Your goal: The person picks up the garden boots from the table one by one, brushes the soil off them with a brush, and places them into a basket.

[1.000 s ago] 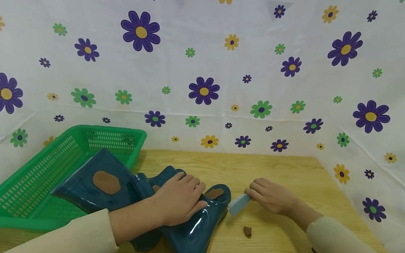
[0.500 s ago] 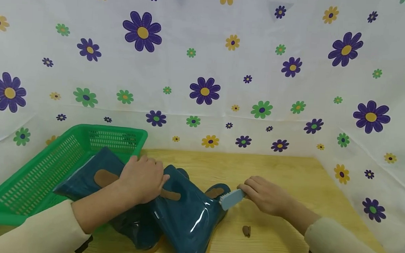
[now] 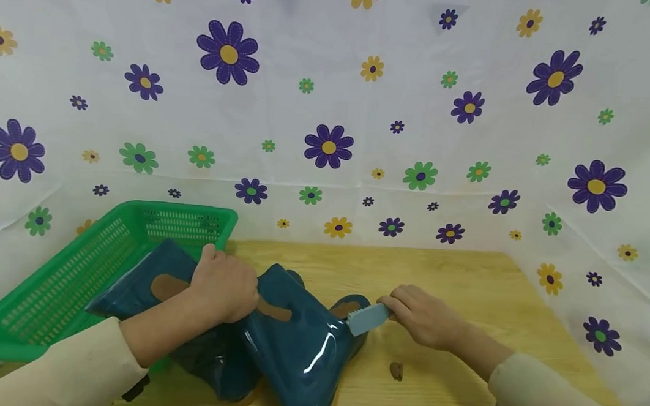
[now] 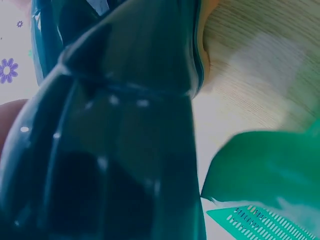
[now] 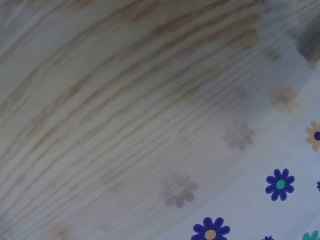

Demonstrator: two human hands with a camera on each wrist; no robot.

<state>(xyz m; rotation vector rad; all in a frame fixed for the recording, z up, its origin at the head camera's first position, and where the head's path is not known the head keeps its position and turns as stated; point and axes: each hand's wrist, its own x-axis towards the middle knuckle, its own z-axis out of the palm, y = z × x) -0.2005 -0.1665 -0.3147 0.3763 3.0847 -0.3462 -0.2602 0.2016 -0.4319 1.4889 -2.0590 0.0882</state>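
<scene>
Two glossy dark teal rubber boots lie side by side. My left hand [image 3: 225,287] grips the right-hand boot [image 3: 309,340] at the top of its shaft; the curled fingertips are hidden. Brown patches mark this boot's shaft and its toe. In the left wrist view, dark boot rubber [image 4: 125,150] fills much of the frame. The left-hand boot [image 3: 219,366] has its shaft over the basket and a brown patch, partly behind my left arm. My right hand [image 3: 426,315] holds a light blue scrubbing brush [image 3: 368,319] by its end, white bristles against the right-hand boot near the toe.
A green slotted plastic basket [image 3: 36,350] stands at the left, under the left-hand boot's shaft. One small brown lump [image 3: 396,371] lies on the wood-grain table [image 3: 454,271] below my right hand. Behind hangs a white flowered sheet [image 3: 285,115], which also closes off both sides.
My left hand has shifted left from the middle of the right-hand boot to its shaft top, and the shaft now shows more fully. The brush has moved left and up onto this boot.
</scene>
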